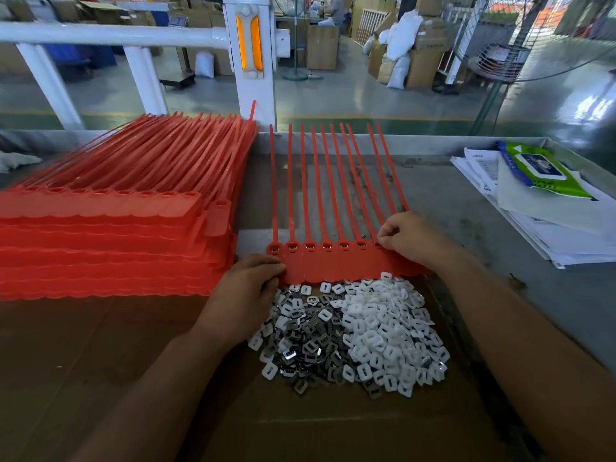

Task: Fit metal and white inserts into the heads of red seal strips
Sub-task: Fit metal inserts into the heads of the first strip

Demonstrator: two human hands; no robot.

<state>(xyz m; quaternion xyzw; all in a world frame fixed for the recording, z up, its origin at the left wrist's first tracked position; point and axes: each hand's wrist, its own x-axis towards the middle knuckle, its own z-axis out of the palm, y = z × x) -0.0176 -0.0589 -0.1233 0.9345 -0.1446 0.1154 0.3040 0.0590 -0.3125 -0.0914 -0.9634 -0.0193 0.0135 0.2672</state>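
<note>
A joined row of red seal strips (pixel 328 261) lies flat in front of me, tails pointing away. Several of its heads hold metal inserts (pixel 310 246). My left hand (pixel 248 295) holds the row's left front edge, fingers curled over it. At a head near the right end of the row, my right hand (pixel 408 236) pinches a small metal insert between thumb and forefinger. Below the row lies a mixed heap: metal inserts (pixel 310 348) on the left, white inserts (pixel 383 325) on the right. One white insert (pixel 386 276) rests on the row's front edge.
A tall stack of red seal strip rows (pixel 110 235) fills the left of the cardboard-covered table (pixel 100 361). Papers (pixel 546 225) and a green wipes pack (pixel 540 171) lie at the right. A white railing (pixel 110 35) stands behind the table.
</note>
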